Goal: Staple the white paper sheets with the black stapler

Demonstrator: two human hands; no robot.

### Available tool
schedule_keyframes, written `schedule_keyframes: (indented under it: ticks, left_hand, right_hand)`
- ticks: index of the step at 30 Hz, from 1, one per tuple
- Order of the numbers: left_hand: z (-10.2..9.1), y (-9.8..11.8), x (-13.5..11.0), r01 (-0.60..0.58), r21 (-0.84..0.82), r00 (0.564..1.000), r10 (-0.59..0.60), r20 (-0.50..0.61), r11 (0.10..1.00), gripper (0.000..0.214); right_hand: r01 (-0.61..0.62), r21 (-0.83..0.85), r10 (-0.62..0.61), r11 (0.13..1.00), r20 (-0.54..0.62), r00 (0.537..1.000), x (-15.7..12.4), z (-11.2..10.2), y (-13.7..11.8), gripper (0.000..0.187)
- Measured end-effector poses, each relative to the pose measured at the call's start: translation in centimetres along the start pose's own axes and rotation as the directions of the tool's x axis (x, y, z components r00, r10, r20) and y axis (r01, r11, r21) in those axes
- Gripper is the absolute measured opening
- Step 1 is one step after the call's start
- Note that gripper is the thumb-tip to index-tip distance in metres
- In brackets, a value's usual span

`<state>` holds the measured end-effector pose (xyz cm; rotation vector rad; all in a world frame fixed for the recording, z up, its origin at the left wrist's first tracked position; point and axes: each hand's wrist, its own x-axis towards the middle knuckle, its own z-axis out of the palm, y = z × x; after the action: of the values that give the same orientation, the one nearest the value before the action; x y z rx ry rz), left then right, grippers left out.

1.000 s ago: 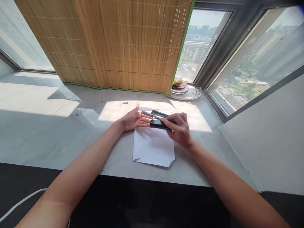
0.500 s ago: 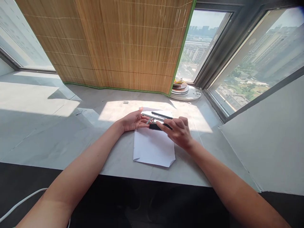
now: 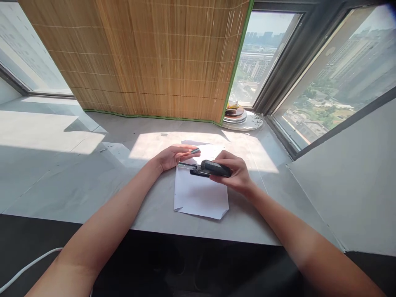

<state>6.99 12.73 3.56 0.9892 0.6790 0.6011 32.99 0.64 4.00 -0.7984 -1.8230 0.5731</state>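
Note:
My right hand (image 3: 236,171) is wrapped round the back end of a black stapler (image 3: 215,168), held level above the paper. A metal staple tray (image 3: 186,166) sticks out of the stapler's left end. In the fingertips of my left hand (image 3: 173,157) is a short grey strip of staples (image 3: 195,151), just above and apart from that tray. Beneath both hands lies white paper (image 3: 201,198) with folded lower corners. Its far part is partly covered by my hands and the stapler.
Two small staple strips (image 3: 163,135) lie on the pale ledge (image 3: 148,198) beyond my left hand. Some dark bits (image 3: 107,149) are farther left. Stacked plates (image 3: 236,117) stand by the window, beside a hanging bamboo blind (image 3: 148,62). A white cable (image 3: 31,264) runs at lower left.
The stapler has turned in my right hand, its black top now facing me, and moved slightly nearer. My left fingers have come away from its metal part, and the staple strip now shows in them.

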Motion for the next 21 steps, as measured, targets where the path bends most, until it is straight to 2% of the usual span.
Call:
schedule_keyframes:
  ticks: [2, 4, 9, 11, 13, 15, 17, 21]
  left_hand:
    - [0.1, 0.0, -0.1, -0.044, 0.058, 0.999, 0.044, -0.005, 0.997, 0.031]
    - [0.1, -0.1, 0.0, -0.088, 0.095, 0.996, 0.089, -0.008, 0.992, 0.029]
    - [0.1, -0.3, 0.3, -0.136, 0.129, 0.990, 0.131, 0.046, 0.982, 0.030]
    - [0.2, -0.3, 0.3, -0.135, 0.134, 0.988, 0.123, 0.094, 0.982, 0.034]
    - [0.3, -0.3, 0.3, -0.130, 0.147, 0.985, 0.111, 0.131, 0.981, 0.037]
    - [0.4, -0.3, 0.2, -0.116, 0.177, 0.985, 0.090, 0.150, 0.977, 0.039]
    - [0.4, -0.3, 0.2, -0.105, 0.211, 0.984, 0.070, 0.165, 0.972, 0.039]
    - [0.5, -0.4, 0.2, -0.103, 0.251, 0.982, 0.058, 0.181, 0.963, 0.037]
  right_hand:
    - [-0.049, 0.093, 0.035, 0.994, 0.146, 0.989, -0.1, 0.5, 0.3, 0.028]
    - [-0.091, 0.110, 0.062, 0.990, 0.243, 0.968, -0.1, 1.0, 0.7, 0.028]
    - [-0.106, 0.036, 0.087, 0.994, 0.346, 0.934, 0.2, 0.7, 1.2, 0.029]
    - [-0.130, 0.016, 0.122, 0.991, 0.253, 0.960, 0.4, 0.5, 1.3, 0.028]
    - [-0.179, 0.011, 0.178, 0.984, 0.058, 0.982, 0.6, 0.5, 1.4, 0.026]
    - [-0.205, 0.030, 0.207, 0.978, -0.092, 0.974, 0.7, 0.6, 1.5, 0.024]
    - [-0.185, 0.046, 0.190, 0.982, -0.135, 0.972, 0.8, 0.8, 1.6, 0.024]
    - [-0.119, 0.013, 0.120, 0.993, -0.131, 0.984, 0.9, 1.2, 1.2, 0.017]
